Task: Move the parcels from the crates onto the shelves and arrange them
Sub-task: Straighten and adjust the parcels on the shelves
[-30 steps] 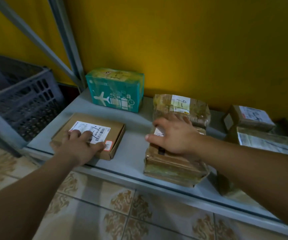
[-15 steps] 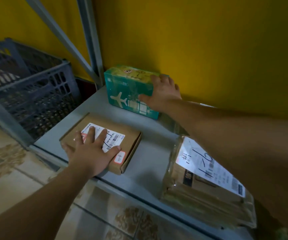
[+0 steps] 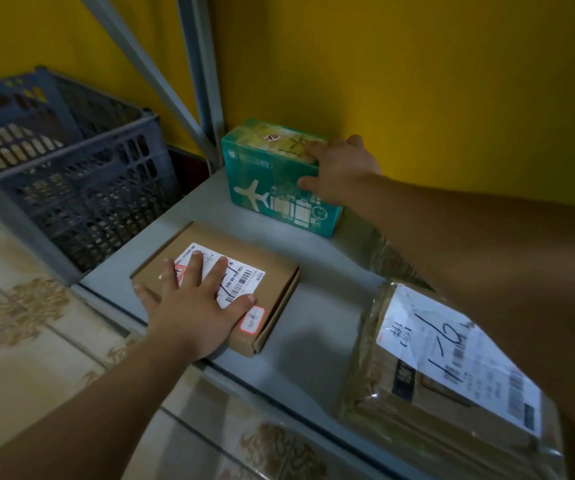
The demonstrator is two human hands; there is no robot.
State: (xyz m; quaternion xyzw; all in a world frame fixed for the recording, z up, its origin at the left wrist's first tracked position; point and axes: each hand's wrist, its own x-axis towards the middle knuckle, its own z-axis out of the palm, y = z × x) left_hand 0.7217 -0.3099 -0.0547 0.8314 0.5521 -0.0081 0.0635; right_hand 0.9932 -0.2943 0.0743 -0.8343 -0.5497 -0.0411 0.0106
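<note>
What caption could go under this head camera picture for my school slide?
Left hand flat on a brown parcel, right hand on the teal box, both on a grey shelf.

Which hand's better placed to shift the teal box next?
Right: the right hand grips the teal box at its right end; the left hand lies flat on the brown box, nearer the front.

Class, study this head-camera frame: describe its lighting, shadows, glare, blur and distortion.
Head view: dim, warm light, the yellow wall darkening toward the corners. Head view: a soft shadow lies on the shelf right of the flat brown box. Head view: the label on the wrapped parcel is blurred, its plastic glinting. Head view: the wide lens leans the shelf upright.
</note>
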